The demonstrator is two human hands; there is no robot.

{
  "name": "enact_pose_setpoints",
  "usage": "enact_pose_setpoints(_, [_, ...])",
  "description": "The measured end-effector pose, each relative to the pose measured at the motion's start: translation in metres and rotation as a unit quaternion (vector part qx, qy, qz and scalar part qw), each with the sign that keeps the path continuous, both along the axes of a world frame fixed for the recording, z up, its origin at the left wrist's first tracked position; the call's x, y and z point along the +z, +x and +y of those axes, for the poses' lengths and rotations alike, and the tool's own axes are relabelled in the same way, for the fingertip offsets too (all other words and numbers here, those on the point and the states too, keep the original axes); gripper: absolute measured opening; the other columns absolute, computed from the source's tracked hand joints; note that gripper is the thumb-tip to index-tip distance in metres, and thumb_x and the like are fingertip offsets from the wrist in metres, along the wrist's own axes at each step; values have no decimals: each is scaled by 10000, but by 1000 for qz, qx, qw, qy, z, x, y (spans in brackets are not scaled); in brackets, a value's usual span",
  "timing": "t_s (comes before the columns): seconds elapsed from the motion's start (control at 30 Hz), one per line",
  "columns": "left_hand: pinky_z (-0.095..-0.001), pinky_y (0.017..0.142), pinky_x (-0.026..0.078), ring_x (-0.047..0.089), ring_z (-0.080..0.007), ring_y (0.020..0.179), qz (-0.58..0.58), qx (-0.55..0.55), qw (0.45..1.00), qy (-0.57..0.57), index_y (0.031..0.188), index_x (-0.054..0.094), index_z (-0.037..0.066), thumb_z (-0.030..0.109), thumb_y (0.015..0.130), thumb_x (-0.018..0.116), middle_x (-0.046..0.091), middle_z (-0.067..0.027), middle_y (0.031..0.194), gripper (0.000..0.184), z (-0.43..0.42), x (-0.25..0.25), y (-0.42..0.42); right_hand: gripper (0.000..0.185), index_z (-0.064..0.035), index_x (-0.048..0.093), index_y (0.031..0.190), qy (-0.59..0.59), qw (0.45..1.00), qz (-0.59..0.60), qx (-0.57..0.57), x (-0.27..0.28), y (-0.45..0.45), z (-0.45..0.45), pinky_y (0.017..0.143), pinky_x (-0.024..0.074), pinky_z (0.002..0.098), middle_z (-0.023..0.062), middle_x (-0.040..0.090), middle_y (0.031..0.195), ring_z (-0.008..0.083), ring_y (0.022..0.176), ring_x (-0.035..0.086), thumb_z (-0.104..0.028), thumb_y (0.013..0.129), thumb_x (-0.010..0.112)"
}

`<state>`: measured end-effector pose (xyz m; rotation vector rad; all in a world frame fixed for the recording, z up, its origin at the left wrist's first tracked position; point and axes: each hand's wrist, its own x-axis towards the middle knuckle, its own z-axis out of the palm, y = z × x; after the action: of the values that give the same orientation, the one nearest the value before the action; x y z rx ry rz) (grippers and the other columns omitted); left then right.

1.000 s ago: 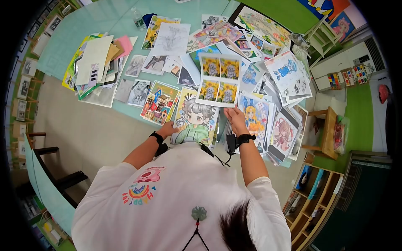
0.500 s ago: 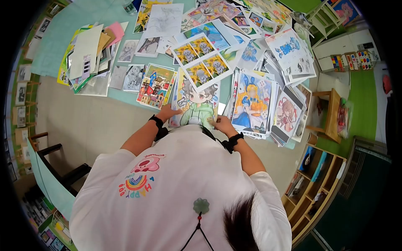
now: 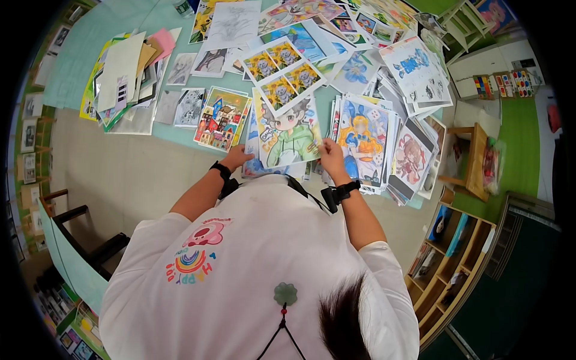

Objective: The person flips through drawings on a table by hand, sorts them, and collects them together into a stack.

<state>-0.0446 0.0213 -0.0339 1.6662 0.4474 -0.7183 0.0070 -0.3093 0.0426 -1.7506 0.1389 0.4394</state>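
A picture of a character in a green hoodie (image 3: 291,141) is tilted at the table's front edge, with my right hand (image 3: 331,157) pinching its right edge. Beneath it, a bluish sheet (image 3: 252,162) shows at the left, and my left hand (image 3: 237,157) touches that sheet's left edge with closed fingers. The four-panel sunflower sheet (image 3: 282,75) overlaps the top of the hoodie picture. Just left of my left hand lies the colourful houses picture (image 3: 222,119). A stack topped by a blue-dressed figure (image 3: 362,138) is right of my right hand.
Mixed papers and folders (image 3: 123,75) are piled on the table's left part. A pencil drawing (image 3: 235,24) and more artworks lie farther back. At the right stand a wooden stool (image 3: 474,159) and a wooden shelf (image 3: 456,258); a black chair (image 3: 102,255) is at the left.
The sunflower sheet went from my right hand onto the other papers. The hoodie picture has since shifted up and right with my right hand, uncovering the bluish sheet.
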Motion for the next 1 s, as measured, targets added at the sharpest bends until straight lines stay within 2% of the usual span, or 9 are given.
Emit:
enact_pose_setpoints(0.13, [-321,785,497,613,-171,877,33,7,999,-23,1082,566,-39,-5,784,637,641,-93,979,308,0,2,0,123,-3,569,967,43,992,-51,-110,4,12,-11,450,447,229,28,606,714,73,546,544,-75,878,523])
enact_pose_setpoints(0.27, [-300,728,510,624,-178,822,22,23,999,-31,1047,587,-30,3,748,661,650,-101,939,309,1,-2,-2,123,-3,556,969,-14,994,-36,-102,0,8,-58,427,434,237,36,592,690,83,520,533,-68,871,521])
enact_pose_setpoints(0.4, [-298,727,511,625,-178,825,19,23,998,-50,1052,583,-36,15,752,671,651,-102,948,317,3,1,-4,155,33,556,971,-149,968,-13,-201,-1,-19,-130,434,448,258,79,603,697,121,543,562,-67,856,524])
enact_pose_setpoints(0.6, [-309,723,503,614,-162,821,26,20,999,-21,1068,579,-28,81,770,699,646,-91,952,340,-2,7,-2,203,60,556,987,-228,936,8,-269,-32,-51,-204,443,468,276,110,627,746,144,555,581,-88,848,549])
enact_pose_setpoints(0.63, [-314,726,500,609,-157,821,22,14,1000,-2,1075,577,-22,86,781,695,643,-85,951,335,-4,10,-2,245,62,561,999,-240,935,47,-258,-28,-51,-206,557,501,337,157,628,813,227,655,611,-103,821,587])
enact_pose_setpoints(0.73, [-312,705,496,599,-149,800,26,18,999,1,1072,579,-20,127,763,724,640,-79,939,371,-7,20,-1,295,56,567,1015,-574,791,-172,-122,-13,-54,-180,729,483,398,203,607,880,330,820,594,-118,784,623])
enact_pose_setpoints(0.77, [-308,704,493,598,-148,802,28,18,999,5,1070,581,-17,135,759,729,639,-79,939,377,-9,26,0,323,51,569,1022,-501,834,-186,-135,-8,-48,-163,848,421,425,236,578,930,393,942,533,-123,759,637])
enact_pose_setpoints(0.87, [-298,706,486,594,-144,808,29,15,999,17,1070,583,-11,155,752,739,638,-78,944,392,-14,34,0,234,-4,613,984,-284,948,-130,-53,-23,-42,-108,663,490,350,160,638,820,269,724,622,-159,808,606])
enact_pose_setpoints(1.0, [-290,723,480,590,-136,813,35,9,999,0,1091,573,-6,170,759,734,632,-74,971,409,-14,22,-1,459,36,586,1042,-179,983,12,46,-67,-46,-43,666,496,332,165,643,772,250,706,629,-309,759,693])
